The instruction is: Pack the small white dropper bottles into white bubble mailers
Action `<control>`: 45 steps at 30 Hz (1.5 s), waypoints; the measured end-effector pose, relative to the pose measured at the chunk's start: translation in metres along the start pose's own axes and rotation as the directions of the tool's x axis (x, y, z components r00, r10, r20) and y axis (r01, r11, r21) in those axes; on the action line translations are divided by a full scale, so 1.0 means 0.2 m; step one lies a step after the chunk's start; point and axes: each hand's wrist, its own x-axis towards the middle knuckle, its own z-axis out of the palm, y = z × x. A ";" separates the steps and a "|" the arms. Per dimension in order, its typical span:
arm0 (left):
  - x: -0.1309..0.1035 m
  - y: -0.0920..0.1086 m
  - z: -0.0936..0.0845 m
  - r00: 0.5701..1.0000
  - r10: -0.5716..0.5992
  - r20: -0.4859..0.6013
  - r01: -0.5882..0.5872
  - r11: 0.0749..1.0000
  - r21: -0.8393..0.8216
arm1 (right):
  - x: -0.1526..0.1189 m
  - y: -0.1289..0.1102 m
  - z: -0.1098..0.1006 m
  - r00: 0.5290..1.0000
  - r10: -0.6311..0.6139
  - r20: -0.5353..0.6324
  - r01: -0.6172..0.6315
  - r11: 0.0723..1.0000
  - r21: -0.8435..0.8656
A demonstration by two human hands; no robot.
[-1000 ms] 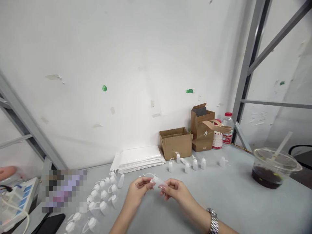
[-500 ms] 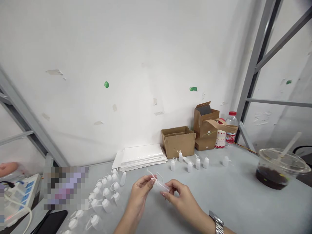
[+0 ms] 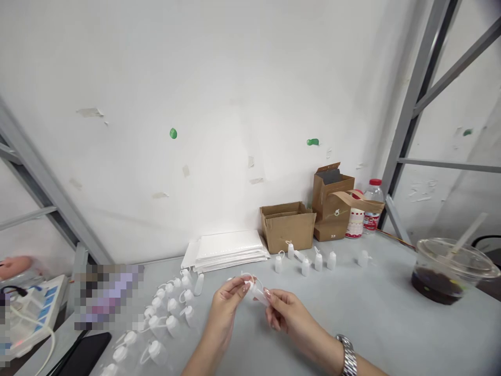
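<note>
Pinching a translucent bottle (image 3: 259, 294) near its top with the left hand (image 3: 228, 303) and gripping its body with the right hand (image 3: 287, 309) above the grey table (image 3: 360, 313), seemingly working midway through this one, near white-capped bottles (image 3: 157, 351) already grouped at left.

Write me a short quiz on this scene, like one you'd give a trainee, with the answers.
1. Pick one: is the watch worn on the person's A) left or B) right arm?
2. True or false: from the camera, the box stands to the right of the bag.
3. What do the left hand and right hand hold between them?

Key: 1. B; 2. False; 3. One small bottle.
</note>
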 end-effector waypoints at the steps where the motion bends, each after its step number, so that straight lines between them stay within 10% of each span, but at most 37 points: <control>1: 0.00 -0.01 0.00 1.000 0.009 -0.015 -0.009 1.000 0.023 | 0.00 0.01 0.00 0.999 -0.008 -0.041 0.009 1.000 0.009; 29: -0.01 0.00 0.01 0.998 0.038 0.055 -0.045 0.989 0.139 | 0.00 0.00 -0.02 0.995 0.097 0.023 -0.100 0.970 0.223; 45: 0.00 -0.01 0.00 1.000 0.012 -0.011 -0.010 0.989 0.151 | 0.02 0.04 -0.02 0.997 0.029 -0.066 -0.033 0.998 -0.053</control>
